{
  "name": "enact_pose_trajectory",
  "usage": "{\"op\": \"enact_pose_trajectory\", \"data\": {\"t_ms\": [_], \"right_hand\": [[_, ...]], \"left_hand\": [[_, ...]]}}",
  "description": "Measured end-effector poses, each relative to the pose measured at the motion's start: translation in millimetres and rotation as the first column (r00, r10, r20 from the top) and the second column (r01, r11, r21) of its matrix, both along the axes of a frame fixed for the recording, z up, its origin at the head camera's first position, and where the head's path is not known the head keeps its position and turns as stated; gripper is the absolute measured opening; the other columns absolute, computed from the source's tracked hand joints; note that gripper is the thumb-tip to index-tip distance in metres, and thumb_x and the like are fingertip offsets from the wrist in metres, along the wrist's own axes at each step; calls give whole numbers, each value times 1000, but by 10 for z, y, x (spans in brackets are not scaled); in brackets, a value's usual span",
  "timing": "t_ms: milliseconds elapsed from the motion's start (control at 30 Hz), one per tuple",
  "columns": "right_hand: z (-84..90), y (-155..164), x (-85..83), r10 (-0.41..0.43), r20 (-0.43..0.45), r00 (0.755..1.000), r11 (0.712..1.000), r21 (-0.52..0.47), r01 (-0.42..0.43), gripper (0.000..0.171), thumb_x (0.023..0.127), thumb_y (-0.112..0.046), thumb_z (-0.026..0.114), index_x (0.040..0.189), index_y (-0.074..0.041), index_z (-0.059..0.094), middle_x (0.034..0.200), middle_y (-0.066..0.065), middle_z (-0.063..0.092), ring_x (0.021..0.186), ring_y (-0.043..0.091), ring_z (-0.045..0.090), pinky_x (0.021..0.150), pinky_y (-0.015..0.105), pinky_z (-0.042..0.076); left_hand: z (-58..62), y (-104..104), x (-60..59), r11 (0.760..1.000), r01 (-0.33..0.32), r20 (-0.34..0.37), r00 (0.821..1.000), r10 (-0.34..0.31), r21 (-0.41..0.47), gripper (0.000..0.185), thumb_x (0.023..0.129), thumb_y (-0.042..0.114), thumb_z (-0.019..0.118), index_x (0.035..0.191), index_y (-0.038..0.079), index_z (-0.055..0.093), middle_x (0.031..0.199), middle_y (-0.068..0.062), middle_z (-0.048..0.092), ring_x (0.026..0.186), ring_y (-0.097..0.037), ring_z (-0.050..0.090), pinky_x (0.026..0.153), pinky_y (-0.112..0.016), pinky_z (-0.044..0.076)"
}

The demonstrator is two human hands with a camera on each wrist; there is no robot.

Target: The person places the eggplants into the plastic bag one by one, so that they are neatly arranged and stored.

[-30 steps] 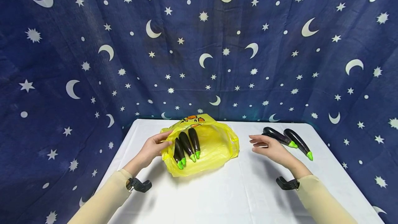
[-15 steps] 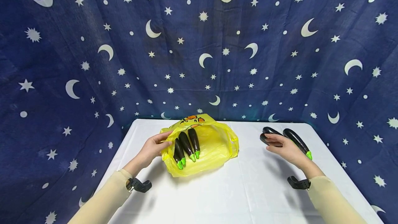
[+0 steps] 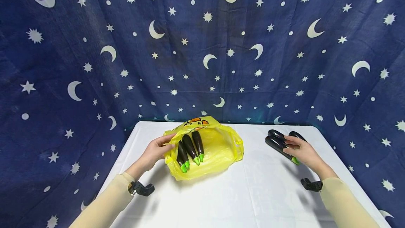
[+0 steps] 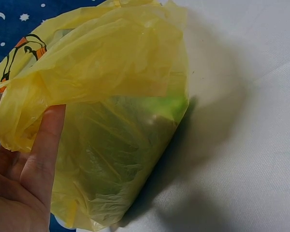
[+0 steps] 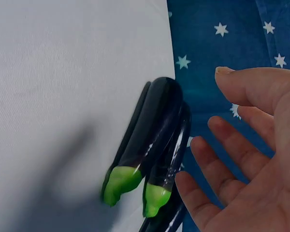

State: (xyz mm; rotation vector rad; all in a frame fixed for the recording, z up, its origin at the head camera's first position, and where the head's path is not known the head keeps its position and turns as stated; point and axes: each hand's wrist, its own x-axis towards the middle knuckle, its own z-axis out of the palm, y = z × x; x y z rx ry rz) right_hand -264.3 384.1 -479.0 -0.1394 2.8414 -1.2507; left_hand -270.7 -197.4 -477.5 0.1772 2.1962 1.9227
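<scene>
A yellow plastic bag [image 3: 218, 147] lies on its side on the table, its mouth facing me. Several dark eggplants [image 3: 188, 146] with green stem ends lie inside it. My left hand [image 3: 154, 153] holds the left edge of the bag's mouth between thumb and fingers; in the left wrist view the folded plastic [image 4: 31, 106] sits in that grip. On the right, my right hand [image 3: 302, 153] hovers over a group of three eggplants [image 3: 277, 146], partly covering them. In the right wrist view its fingers are spread, apart from the nearest eggplant [image 5: 152, 125].
A white cloth covers the table [image 3: 221, 200]. Behind and beside it hangs a dark blue curtain [image 3: 190, 62] with moons and stars. The three loose eggplants lie close together near the table's back right corner.
My right hand has moved to the right, from beside the loose eggplants to over them, uncovering the front one. The left hand and the bag have stayed in place.
</scene>
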Motion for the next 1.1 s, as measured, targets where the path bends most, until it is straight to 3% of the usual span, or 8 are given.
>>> {"op": "enact_pose_trajectory", "data": {"t_ms": [167,467,733,967,1100], "right_hand": [[-61,73,-46,-9,18,1000,1000,-13,9,69,97,-22,73,151,7,41,142,35,50,127,50,51,81,16,49],[-204,184,-174,-8,31,1000,1000,21,7,65,97,-17,72,150,7,43,140,34,51,125,51,51,89,43,54],[-313,206,-257,-27,13,1000,998,56,27,62,93,-12,74,145,10,48,134,37,54,122,53,54,88,42,54],[-389,278,-318,-10,22,1000,997,74,8,63,91,-13,76,143,10,49,132,35,58,118,49,58,85,34,52],[-361,287,-324,8,63,998,997,79,-13,64,92,-14,75,145,10,48,134,35,56,120,49,56,91,45,51]], "left_hand": [[8,8,1,1000,-2,1,1000,2,4,55,97,15,70,149,12,54,142,-18,57,104,-22,68,78,-40,61],[30,26,14,1000,-1,-7,1000,1,-8,54,98,15,70,150,11,54,142,-18,57,106,-22,67,79,-41,61],[25,22,-1,1000,-7,0,1000,7,-19,55,97,15,71,149,12,55,143,-17,56,108,-22,66,80,-40,61],[9,11,-10,1000,-21,0,1000,21,-24,54,97,15,71,149,13,56,142,-17,57,106,-21,67,79,-39,61],[6,7,-11,1000,-19,-4,1000,18,-25,54,97,15,71,149,13,56,142,-16,57,106,-21,67,79,-40,61]]}}
